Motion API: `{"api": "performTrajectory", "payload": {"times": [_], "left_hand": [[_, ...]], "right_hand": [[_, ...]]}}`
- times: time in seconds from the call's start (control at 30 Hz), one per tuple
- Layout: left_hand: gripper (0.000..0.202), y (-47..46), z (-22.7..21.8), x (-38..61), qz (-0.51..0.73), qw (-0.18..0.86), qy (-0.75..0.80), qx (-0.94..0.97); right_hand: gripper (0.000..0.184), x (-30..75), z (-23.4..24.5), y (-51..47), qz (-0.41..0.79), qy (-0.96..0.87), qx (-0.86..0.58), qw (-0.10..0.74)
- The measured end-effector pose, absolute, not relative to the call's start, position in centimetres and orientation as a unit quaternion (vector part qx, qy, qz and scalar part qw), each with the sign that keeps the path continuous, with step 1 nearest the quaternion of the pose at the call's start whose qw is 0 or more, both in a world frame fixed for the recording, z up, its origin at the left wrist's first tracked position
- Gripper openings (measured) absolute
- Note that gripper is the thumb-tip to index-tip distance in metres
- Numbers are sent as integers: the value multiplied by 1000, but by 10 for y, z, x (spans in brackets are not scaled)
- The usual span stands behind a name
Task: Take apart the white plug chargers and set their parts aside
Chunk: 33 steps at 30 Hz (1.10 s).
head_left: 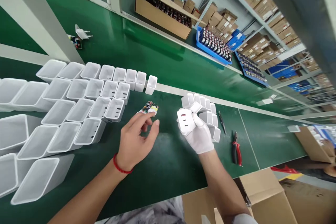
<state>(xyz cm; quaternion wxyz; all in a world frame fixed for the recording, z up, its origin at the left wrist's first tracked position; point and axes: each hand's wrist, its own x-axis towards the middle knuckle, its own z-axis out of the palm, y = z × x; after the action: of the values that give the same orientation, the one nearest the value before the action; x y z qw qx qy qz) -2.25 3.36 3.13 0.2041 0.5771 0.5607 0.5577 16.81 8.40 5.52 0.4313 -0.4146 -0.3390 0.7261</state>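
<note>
My gloved right hand (198, 136) is closed around a white charger housing (186, 121), whose face with one reddish port and two dark slots is turned toward me. My bare left hand (139, 138), with a red cord on its wrist, has its thumb apart from the loosely curled fingers. Just beyond those fingertips lies a small circuit board (151, 107) with green, yellow and black parts; I cannot tell whether they touch it. Rows of open white housings (90, 131) stand to the left. A smaller group of white housings (207, 117) sits behind and right of my right hand.
Red-and-black pliers (236, 152) and a slim dark tool (222, 121) lie on the green bench (168, 168) to the right. A long carton (162, 15) and blue trays (214, 45) of parts stand across the bench. Cardboard boxes (265, 192) are below the near edge.
</note>
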Motion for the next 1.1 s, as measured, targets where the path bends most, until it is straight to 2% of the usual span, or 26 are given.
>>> {"api": "performTrajectory", "payload": {"times": [0.1,0.2,0.37,0.47,0.63,0.8,0.87,0.9,0.97,1.0,1.1], "left_hand": [[20,41,25,-29,532,64,590,604],[27,45,18,-32,438,4,621,651],[31,46,6,-32,341,27,645,683],[30,47,2,-31,321,37,656,682],[30,48,0,-31,321,41,660,678],[29,49,-2,-31,332,51,659,673],[30,50,-2,-31,338,61,658,670],[33,50,-3,-31,342,72,656,669],[39,50,-3,-31,351,103,653,663],[42,50,-4,-30,356,119,652,658],[46,51,-5,-29,357,153,666,637]], "right_hand": [[32,165,61,92,773,-262,-381,434],[35,164,63,97,780,-249,-384,426],[29,163,63,108,769,-273,-387,430],[25,157,65,114,770,-307,-373,417],[17,149,68,120,703,-419,-392,421],[28,150,68,133,685,-458,-424,376],[34,149,70,151,631,-515,-446,371],[37,148,71,165,567,-564,-476,366],[44,142,74,198,384,-661,-555,328],[45,137,74,217,259,-703,-603,276],[41,122,70,272,156,-712,-651,212]]}}
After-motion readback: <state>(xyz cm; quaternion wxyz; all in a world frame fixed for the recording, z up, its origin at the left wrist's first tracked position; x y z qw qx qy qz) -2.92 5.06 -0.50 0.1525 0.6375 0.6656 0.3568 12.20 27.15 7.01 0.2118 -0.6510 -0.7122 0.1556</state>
